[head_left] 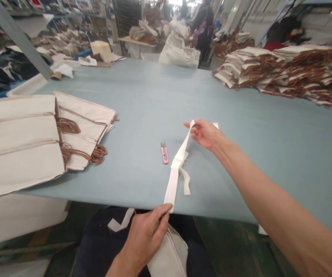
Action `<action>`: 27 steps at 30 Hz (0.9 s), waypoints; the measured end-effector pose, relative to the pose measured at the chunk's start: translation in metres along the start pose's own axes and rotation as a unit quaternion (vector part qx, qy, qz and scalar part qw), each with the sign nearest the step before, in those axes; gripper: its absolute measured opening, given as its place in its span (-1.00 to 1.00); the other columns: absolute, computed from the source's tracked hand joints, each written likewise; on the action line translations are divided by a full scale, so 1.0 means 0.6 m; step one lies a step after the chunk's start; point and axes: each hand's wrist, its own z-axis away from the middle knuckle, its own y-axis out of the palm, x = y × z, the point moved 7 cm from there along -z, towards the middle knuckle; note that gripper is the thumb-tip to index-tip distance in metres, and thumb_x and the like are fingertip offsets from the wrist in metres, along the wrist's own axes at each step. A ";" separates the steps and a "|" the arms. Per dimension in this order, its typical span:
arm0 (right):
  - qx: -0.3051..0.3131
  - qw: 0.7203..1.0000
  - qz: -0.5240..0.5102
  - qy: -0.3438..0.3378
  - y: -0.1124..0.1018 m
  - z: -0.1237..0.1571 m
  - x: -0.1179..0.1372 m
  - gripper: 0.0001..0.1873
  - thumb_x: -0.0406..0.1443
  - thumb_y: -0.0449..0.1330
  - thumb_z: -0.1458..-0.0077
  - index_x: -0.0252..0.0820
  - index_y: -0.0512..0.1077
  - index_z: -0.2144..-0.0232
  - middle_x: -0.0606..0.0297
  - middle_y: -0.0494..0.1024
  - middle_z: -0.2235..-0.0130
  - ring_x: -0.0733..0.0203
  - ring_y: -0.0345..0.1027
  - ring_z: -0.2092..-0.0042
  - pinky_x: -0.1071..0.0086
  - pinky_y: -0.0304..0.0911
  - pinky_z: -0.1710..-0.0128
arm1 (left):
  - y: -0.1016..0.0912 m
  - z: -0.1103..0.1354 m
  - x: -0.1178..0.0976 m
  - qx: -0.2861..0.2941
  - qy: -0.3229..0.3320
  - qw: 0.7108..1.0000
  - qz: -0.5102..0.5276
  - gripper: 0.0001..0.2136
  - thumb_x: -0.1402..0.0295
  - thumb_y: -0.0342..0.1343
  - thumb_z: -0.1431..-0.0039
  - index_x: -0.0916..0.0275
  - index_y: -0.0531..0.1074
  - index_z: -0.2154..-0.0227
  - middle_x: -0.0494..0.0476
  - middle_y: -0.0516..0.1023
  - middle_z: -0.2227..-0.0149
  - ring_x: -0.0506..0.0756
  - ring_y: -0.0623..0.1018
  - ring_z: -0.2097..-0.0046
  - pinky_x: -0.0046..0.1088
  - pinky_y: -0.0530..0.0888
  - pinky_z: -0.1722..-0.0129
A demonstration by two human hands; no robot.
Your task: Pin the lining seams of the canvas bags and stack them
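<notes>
Workshop clutter fills the far end of the room, where one person [202, 27] stands beside a white sack [180, 54]; nearer, a pale blue-grey worktop [154, 100] spreads wide. One white strap [174, 175] lies stretched between two hands. The left hand [148, 234] sits at the worktop's near edge, its grip pinched closed on the strap's near end, with one piece of pale canvas [168, 257] just under it on the lap. The right hand [204, 132] is farther out and a little to the right, raised off the surface, its grip closed on the strap's far end with thumb against fingers.

So the strap's long axis runs away from the near grip and leans slightly right – a fold about midway lets one short loose tail [186, 185] hang to the right. One pair of pink thread snips [164, 152] lies just left of the strap, between the two grips, blades pointing away. Left of both grips is one stack of canvas bags [18, 142] with brown handles; far right of the right grip, a long heap of bags [284, 73] – too many to count.
</notes>
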 end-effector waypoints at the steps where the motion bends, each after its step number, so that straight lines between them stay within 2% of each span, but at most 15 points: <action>1: -0.005 1.000 -0.007 0.003 0.002 -0.018 0.007 -0.73 -0.36 0.11 -0.40 -0.27 0.37 0.41 0.33 0.54 0.38 0.49 0.21 0.58 0.60 0.25 0.61 | 0.000 -0.001 0.000 0.001 -0.003 1.000 0.003 -0.75 0.45 0.03 -0.38 0.18 0.52 -0.02 0.09 0.74 0.29 0.05 0.71 0.36 -0.58 0.58 0.34; 5: -0.033 0.999 -0.017 0.012 -0.001 -0.087 0.028 -0.79 -0.22 0.21 -0.38 -0.29 0.46 0.21 0.39 0.50 0.36 0.42 0.34 0.48 0.53 0.32 0.53 | 0.001 -0.005 0.000 0.002 -0.007 1.000 0.014 -0.76 0.47 0.05 -0.36 0.18 0.52 0.00 0.04 0.72 0.37 0.03 0.69 0.42 -0.61 0.56 0.42; 8: -0.057 0.998 -0.018 0.007 -0.016 -0.130 0.040 -0.80 -0.21 0.21 -0.38 -0.29 0.47 0.16 0.37 0.51 0.32 0.40 0.36 0.46 0.52 0.34 0.51 | 0.002 -0.003 0.005 -0.001 -0.010 1.000 0.025 -0.77 0.47 0.08 -0.35 0.16 0.52 0.01 0.03 0.72 0.37 0.02 0.69 0.42 -0.62 0.55 0.44; 12: -0.092 0.995 -0.021 -0.019 -0.044 -0.165 0.065 -0.80 -0.26 0.21 -0.38 -0.29 0.43 0.28 0.47 0.40 0.44 0.48 0.20 0.56 0.60 0.18 0.63 | 0.007 0.000 0.016 0.005 -0.029 0.999 0.035 -0.78 0.46 0.11 -0.34 0.14 0.54 0.03 -0.01 0.71 0.39 0.02 0.69 0.40 -0.60 0.58 0.38; 15: -0.118 0.991 -0.030 -0.047 -0.064 -0.173 0.099 -0.65 -0.36 0.20 -0.37 -0.24 0.29 0.50 0.58 0.19 0.58 0.51 0.02 0.63 0.63 0.06 0.68 | 0.008 0.002 0.020 0.001 -0.035 0.999 0.034 -0.77 0.46 0.12 -0.32 0.13 0.56 0.04 -0.01 0.72 0.35 0.01 0.68 0.40 -0.60 0.59 0.33; 18: -0.131 0.987 -0.036 -0.081 -0.073 -0.166 0.143 -0.49 -0.49 0.10 -0.35 -0.18 0.06 0.63 0.62 0.01 0.65 0.55 -0.10 0.66 0.69 0.00 0.68 | 0.010 0.004 0.022 -0.001 -0.038 0.999 0.037 -0.77 0.45 0.12 -0.32 0.13 0.57 0.05 0.00 0.73 0.33 0.00 0.67 0.41 -0.61 0.58 0.34; 20: -0.123 0.987 -0.034 -0.100 -0.068 -0.153 0.170 -0.48 -0.52 -0.01 -0.37 -0.18 0.01 0.64 0.61 0.00 0.66 0.60 -0.12 0.67 0.72 -0.03 0.65 | 0.010 0.005 0.022 -0.002 -0.044 0.998 0.039 -0.78 0.43 0.12 -0.32 0.14 0.58 0.05 0.01 0.72 0.35 -0.01 0.64 0.45 -0.61 0.56 0.37; 24: -0.068 0.990 -0.013 -0.123 -0.039 -0.098 0.202 -0.50 -0.44 -0.20 -0.41 -0.21 0.08 0.62 0.60 0.07 0.63 0.69 -0.03 0.68 0.68 -0.04 0.57 | 0.007 0.005 0.025 0.012 -0.081 0.995 0.055 -0.78 0.39 0.09 -0.34 0.17 0.61 0.08 0.01 0.68 0.44 -0.01 0.57 0.51 -0.59 0.50 0.44; 27: -0.013 0.989 0.005 -0.144 -0.008 -0.024 0.207 -0.55 -0.35 -0.11 -0.44 -0.19 0.19 0.55 0.60 0.15 0.59 0.65 0.02 0.66 0.63 0.01 0.57 | 0.008 0.003 0.029 0.043 -0.114 0.988 0.097 -0.70 0.33 0.06 -0.36 0.22 0.59 -0.04 -0.04 0.57 0.54 -0.01 0.50 0.53 -0.57 0.46 0.46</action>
